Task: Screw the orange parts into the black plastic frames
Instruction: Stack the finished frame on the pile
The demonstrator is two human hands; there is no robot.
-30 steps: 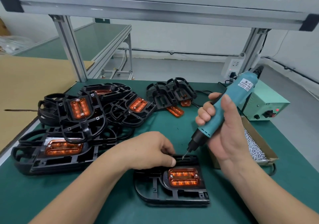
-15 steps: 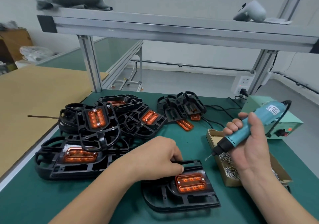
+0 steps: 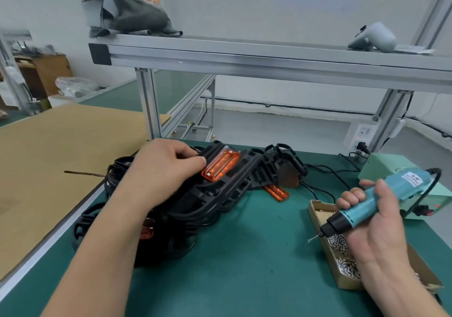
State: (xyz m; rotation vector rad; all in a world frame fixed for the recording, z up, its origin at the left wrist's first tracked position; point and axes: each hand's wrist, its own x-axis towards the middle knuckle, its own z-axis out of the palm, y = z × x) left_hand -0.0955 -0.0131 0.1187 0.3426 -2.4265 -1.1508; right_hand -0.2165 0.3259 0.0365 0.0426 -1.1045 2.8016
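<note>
The frame is off the bench now. Half a second ago it lay flat near the front edge under the left hand. That hand has since carried it up and back to the left. It is held tilted over the pile of other frames along the left edge, its lower rim down among them. The fingers are curled over its far side, gripping it, and the forefinger lies against the end of the orange part. The part sits in the frame, facing up, with a screw head showing at its near corner.

The right hand has hardly shifted. It is wrapped tight round the blue screwdriver at the right edge. A second ago the bit was down at the frame; now, as in the last glimpse, it points down and left over the cardboard box of screws. Whether a screw hangs on the bit I cannot tell.

A loose orange piece lies on the mat behind, beside more frames towards the back edge, where it lay before.
</note>
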